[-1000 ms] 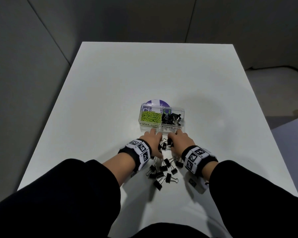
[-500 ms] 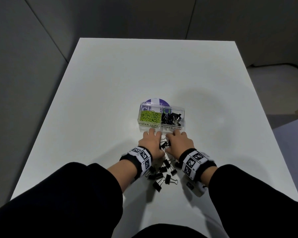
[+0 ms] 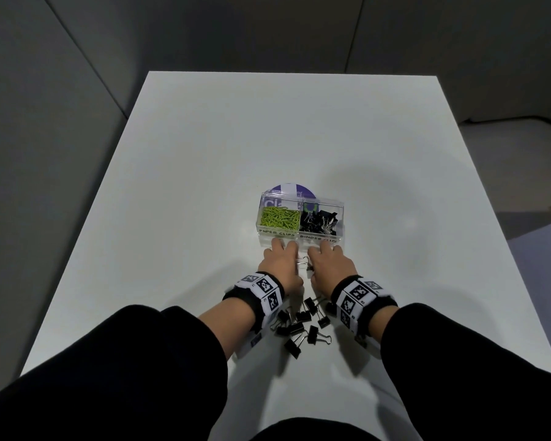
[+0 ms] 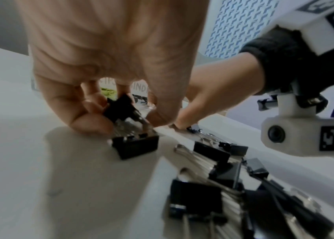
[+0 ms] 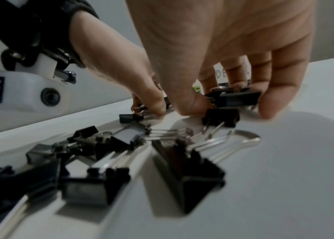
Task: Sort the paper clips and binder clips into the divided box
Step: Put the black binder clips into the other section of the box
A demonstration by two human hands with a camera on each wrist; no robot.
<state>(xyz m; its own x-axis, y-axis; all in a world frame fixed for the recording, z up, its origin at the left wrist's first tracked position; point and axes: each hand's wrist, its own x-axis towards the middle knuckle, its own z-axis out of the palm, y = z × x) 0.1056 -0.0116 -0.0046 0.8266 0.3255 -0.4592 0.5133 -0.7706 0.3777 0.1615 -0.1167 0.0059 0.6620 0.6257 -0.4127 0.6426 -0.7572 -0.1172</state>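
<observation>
A clear divided box [image 3: 342,207] stands on the white table, with green paper clips [image 3: 279,218] in its left cell and black binder clips [image 3: 318,221] in its right cell. Both hands are just in front of the box. My left hand [image 3: 282,261] [image 4: 121,103] pinches black binder clips [image 4: 121,106] between thumb and fingers, just above the table. My right hand [image 3: 330,262] [image 5: 223,97] grips a black binder clip [image 5: 236,98] the same way. Several loose binder clips [image 3: 303,323] [image 5: 125,145] lie behind the wrists, nearer my body.
A purple and white round lid [image 3: 289,190] lies behind the box. The white table [image 3: 204,154] stretches far beyond it, its edges dropping to grey floor and wall panels. Black sleeves cover both forearms, and each wrist carries a tagged camera mount [image 3: 263,289].
Both hands have slid forward toward the box front, away from the loose pile. The head view has tilted a little downward.
</observation>
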